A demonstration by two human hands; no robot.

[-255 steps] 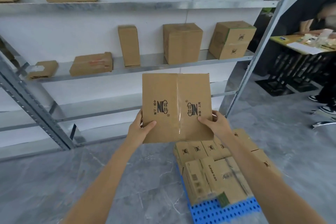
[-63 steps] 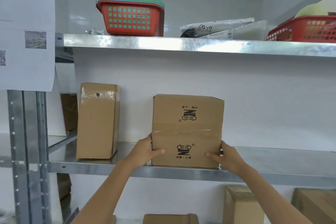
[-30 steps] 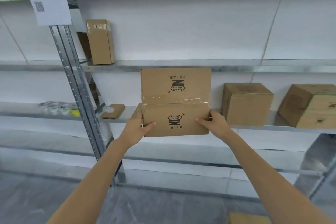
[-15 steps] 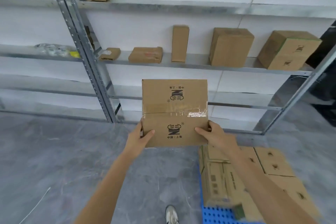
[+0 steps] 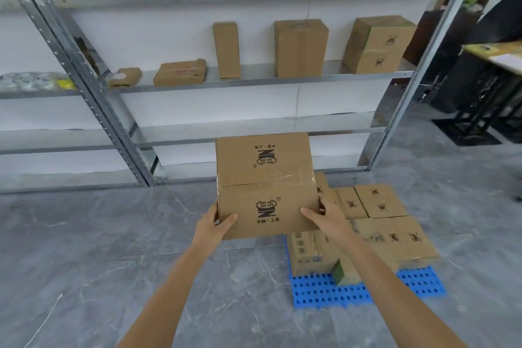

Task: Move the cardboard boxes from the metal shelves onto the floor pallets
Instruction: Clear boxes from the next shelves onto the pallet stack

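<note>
A box [image 5: 267,186] is held in the air between the left hand [image 5: 216,224] and right hand [image 5: 324,219], fingers curled round its lower corners, just left of and above the blue pallet [image 5: 319,291] of stacked boxes [image 5: 378,223].

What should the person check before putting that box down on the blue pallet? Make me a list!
1. Grip: left hand and right hand hold the carried box by its sides: ok.
2. Tape across the box's flaps: ok.
3. Blue pallet close, down to the right: ok.
4. Free spot: stacked boxes cover most of it, only the front strip bare: cannot tell.
5. Floor in between shows nothing to trip on: ok.
</note>
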